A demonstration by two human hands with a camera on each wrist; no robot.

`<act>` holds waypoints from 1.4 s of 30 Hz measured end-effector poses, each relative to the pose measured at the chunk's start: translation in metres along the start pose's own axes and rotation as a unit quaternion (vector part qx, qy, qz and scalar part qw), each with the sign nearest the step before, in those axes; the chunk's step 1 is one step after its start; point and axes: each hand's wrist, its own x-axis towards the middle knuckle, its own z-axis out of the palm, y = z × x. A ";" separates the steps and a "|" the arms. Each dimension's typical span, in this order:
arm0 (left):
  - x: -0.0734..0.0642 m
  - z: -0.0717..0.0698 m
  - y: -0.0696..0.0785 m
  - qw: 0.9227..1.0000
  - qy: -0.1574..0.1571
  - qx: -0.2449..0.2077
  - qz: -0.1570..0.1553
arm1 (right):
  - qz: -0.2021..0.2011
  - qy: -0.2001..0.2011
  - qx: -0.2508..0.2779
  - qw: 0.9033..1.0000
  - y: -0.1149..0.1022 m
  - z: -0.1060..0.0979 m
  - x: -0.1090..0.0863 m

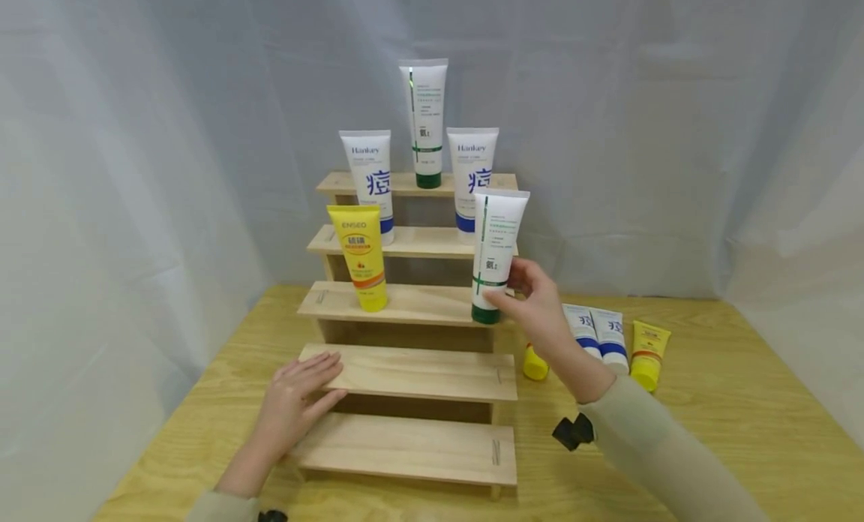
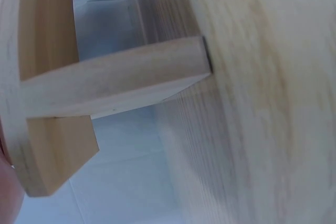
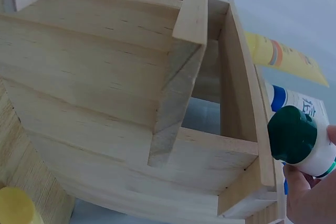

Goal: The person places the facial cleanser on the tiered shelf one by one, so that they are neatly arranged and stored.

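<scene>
My right hand [image 1: 536,304] grips a white squeeze tube with a green cap [image 1: 498,244] low down, thumb in front. The tube stands upright at the right end of the middle step of a wooden tiered stand [image 1: 405,372]. In the right wrist view its green cap [image 3: 291,135] is right at the step's edge. A yellow tube [image 1: 361,256] stands at the left of that same step. My left hand [image 1: 297,394] rests on the left end of the step below, fingers extended; only a sliver of it shows in the left wrist view.
Two white-and-blue tubes, left [image 1: 371,169] and right [image 1: 471,169], stand on the second step from the top. Another green-capped tube [image 1: 427,117] tops the stand. Right of it on the table [image 1: 729,402] lie white-and-blue tubes [image 1: 610,338], a yellow tube [image 1: 649,353] and a yellow cap [image 1: 535,364].
</scene>
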 end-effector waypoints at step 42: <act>-0.001 0.002 -0.001 1.000 0.000 -0.002 -0.004 | -0.081 -0.005 0.007 0.997 0.018 0.024 0.023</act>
